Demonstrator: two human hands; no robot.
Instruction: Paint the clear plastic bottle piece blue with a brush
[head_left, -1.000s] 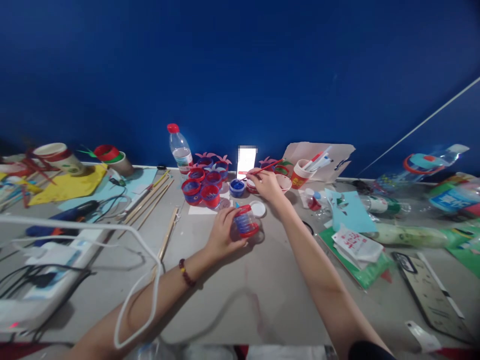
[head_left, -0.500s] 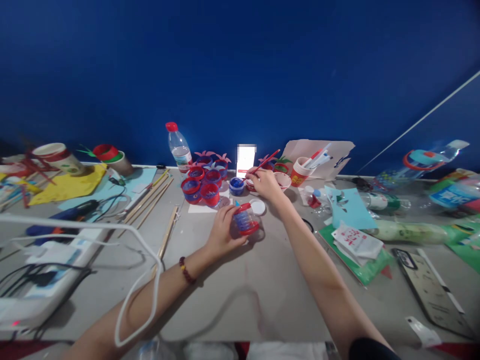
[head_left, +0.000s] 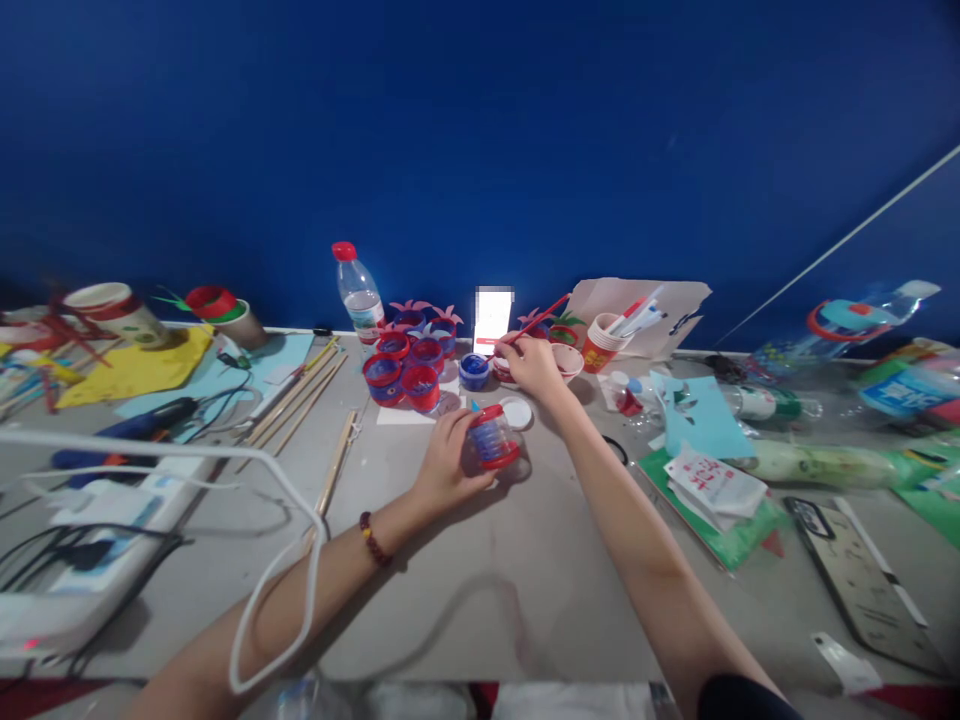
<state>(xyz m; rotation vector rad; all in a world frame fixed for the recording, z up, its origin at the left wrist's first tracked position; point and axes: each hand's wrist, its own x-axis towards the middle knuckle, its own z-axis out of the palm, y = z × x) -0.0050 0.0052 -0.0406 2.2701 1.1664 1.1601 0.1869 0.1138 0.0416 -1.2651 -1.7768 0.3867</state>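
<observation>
My left hand (head_left: pixel 448 462) holds a small clear plastic cup (head_left: pixel 493 437) with red rims and blue on its side, tilted above the grey table (head_left: pixel 555 570). Pinched in my right hand (head_left: pixel 531 366) is a red-handled brush (head_left: pixel 547 314), its lower end beside an open jar of blue paint (head_left: pixel 474 371). A white lid (head_left: pixel 516 413) lies just behind the held cup. Left of the jar stand several red and blue painted cups (head_left: pixel 421 388). A bowl (head_left: pixel 566 362) with red marks sits partly behind my right hand.
A red-capped bottle (head_left: pixel 362 298), a lit phone screen (head_left: pixel 493 318) and a paper cup of pens (head_left: pixel 601 345) stand at the back. Wooden sticks (head_left: pixel 300 400), a power strip (head_left: pixel 150 520) and a white cable (head_left: pixel 313 580) lie left. Plastic bottles and a phone (head_left: pixel 862 580) lie right.
My right hand and the brush have shifted very slightly, the brush leaning a little further right. My left hand keeps its hold on the cup almost unmoved.
</observation>
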